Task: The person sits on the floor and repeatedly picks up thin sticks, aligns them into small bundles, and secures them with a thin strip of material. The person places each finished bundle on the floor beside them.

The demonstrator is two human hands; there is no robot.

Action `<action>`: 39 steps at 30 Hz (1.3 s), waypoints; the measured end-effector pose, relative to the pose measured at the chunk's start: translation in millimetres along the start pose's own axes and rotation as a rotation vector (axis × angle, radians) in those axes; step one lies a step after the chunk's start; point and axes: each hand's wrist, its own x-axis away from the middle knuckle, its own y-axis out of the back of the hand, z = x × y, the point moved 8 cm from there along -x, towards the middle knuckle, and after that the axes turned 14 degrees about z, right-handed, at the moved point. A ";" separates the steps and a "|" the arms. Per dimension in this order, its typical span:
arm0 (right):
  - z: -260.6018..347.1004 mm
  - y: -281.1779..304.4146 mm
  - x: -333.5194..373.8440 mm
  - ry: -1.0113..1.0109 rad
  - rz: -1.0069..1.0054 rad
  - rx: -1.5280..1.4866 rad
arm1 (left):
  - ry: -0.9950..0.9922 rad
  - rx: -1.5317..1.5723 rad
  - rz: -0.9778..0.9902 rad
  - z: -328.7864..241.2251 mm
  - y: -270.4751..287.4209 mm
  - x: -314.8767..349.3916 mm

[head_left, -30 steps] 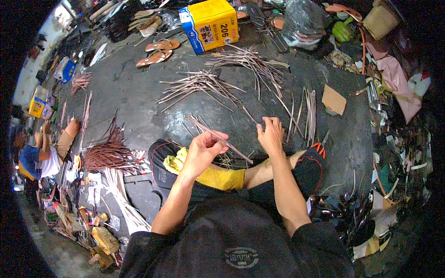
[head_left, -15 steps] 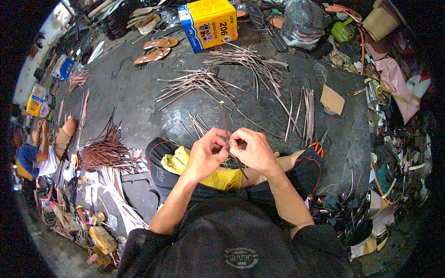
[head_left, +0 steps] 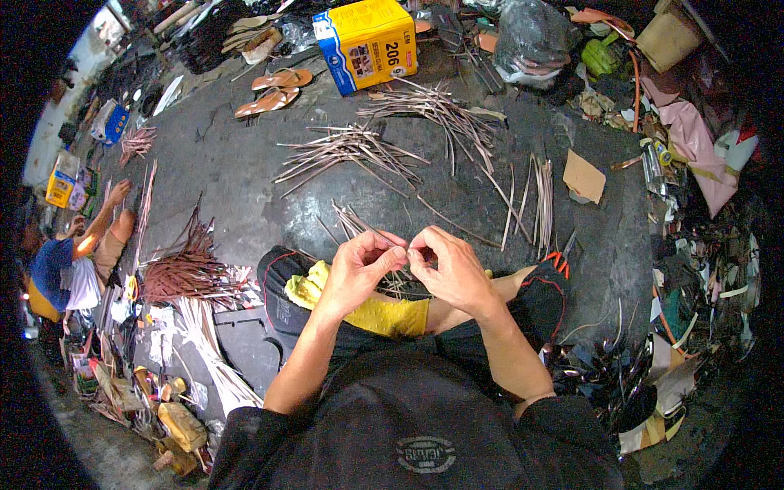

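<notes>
My left hand (head_left: 359, 265) and my right hand (head_left: 451, 261) meet above my lap, thumbs and forefingers pinched closed, fingertips nearly touching. Whatever lies between them is too small or hidden to make out. Beneath the hands a yellow cloth (head_left: 396, 317) is draped over my crossed legs. Just beyond them a few thin brownish strips (head_left: 349, 219) stick out, partly covered by the left hand. Farther off on the dark floor lie two loose piles of similar strips, a nearer pile (head_left: 347, 153) and a farther pile (head_left: 441, 114).
A tool with orange-red handles (head_left: 560, 260) rests by my right knee, near a row of strips (head_left: 543, 204) and a cardboard piece (head_left: 584, 175). A yellow-blue box (head_left: 367, 45) and brown sandals (head_left: 269, 100) stand ahead. At left are reddish-brown strips (head_left: 184, 273) and another person (head_left: 53, 273).
The thin upright strip that rose from my fingertips no longer shows. My hands have shifted slightly, the right wrist turning. The person at left has stretched an arm forward.
</notes>
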 end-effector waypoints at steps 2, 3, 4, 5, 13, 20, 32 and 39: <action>0.8 -1.1 1.4 0.004 -0.083 0.016 | -0.023 -0.034 -0.043 -5.2 0.0 2.5; 1.2 -3.1 2.4 0.015 -0.107 0.054 | -0.004 -0.051 -0.078 -5.6 -0.1 4.1; 0.6 -4.3 4.2 0.024 -0.130 0.091 | -0.045 -0.105 -0.068 -11.1 -4.0 4.5; -8.1 -7.6 5.4 -0.030 -0.105 0.034 | -0.079 -0.158 -0.072 -15.3 -7.9 5.6; -50.9 -44.4 4.4 -0.201 0.122 -0.827 | -0.088 -0.006 -0.089 -0.2 -1.2 5.5; -49.7 -19.3 11.2 -0.115 -0.052 0.106 | 0.285 -0.433 0.042 11.7 -2.8 11.1; -45.5 -6.5 24.5 -0.038 0.191 0.139 | 0.010 -0.855 0.238 -21.0 -15.4 -0.3; -37.7 3.2 22.2 -0.098 0.250 0.212 | 0.129 -0.787 0.229 -23.3 -8.4 -5.0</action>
